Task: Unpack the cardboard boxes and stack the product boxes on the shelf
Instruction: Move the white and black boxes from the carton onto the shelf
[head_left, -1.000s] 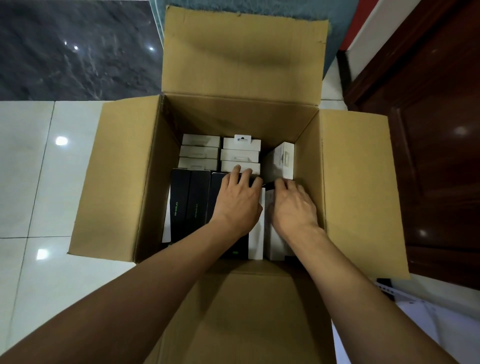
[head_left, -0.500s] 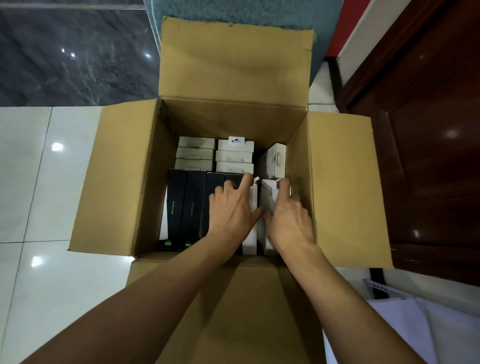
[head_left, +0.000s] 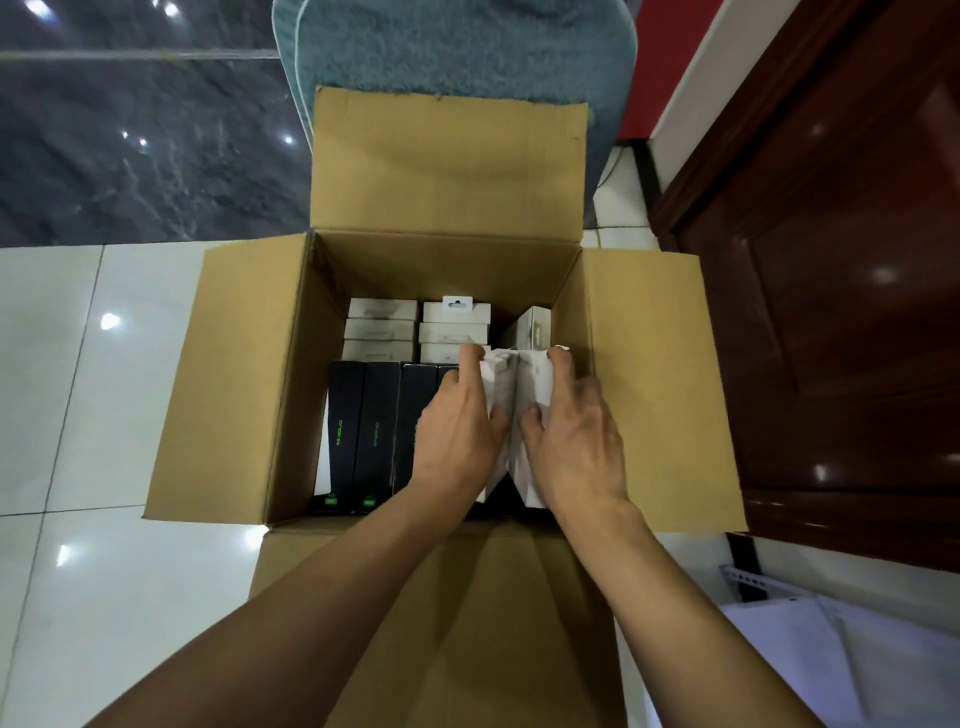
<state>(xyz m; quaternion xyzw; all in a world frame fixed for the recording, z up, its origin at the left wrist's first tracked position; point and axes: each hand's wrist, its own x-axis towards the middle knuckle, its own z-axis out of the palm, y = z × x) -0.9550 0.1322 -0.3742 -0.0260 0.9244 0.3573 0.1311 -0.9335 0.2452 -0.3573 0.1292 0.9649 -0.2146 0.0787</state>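
An open cardboard box (head_left: 234, 374) stands on the floor with all its flaps spread. Inside, several black product boxes (head_left: 363, 426) stand in a row at the left. Small white product boxes (head_left: 382, 327) are stacked at the back. My left hand (head_left: 457, 441) grips a long white product box (head_left: 498, 384) and my right hand (head_left: 576, 441) grips a second white product box (head_left: 532, 384) beside it. Both are raised a little at the box's right side. Another white box (head_left: 535, 327) stands at the back right.
White glossy tiles (head_left: 78, 415) lie to the left, dark marble flooring (head_left: 130, 156) beyond. A teal mat (head_left: 452, 47) lies behind the box. A dark wooden door (head_left: 841, 312) stands at the right. White sheets (head_left: 857, 665) lie at the lower right.
Both hands have closed round the two long white boxes and drawn them upward and together. The view has tilted, showing more of the mat behind the box.
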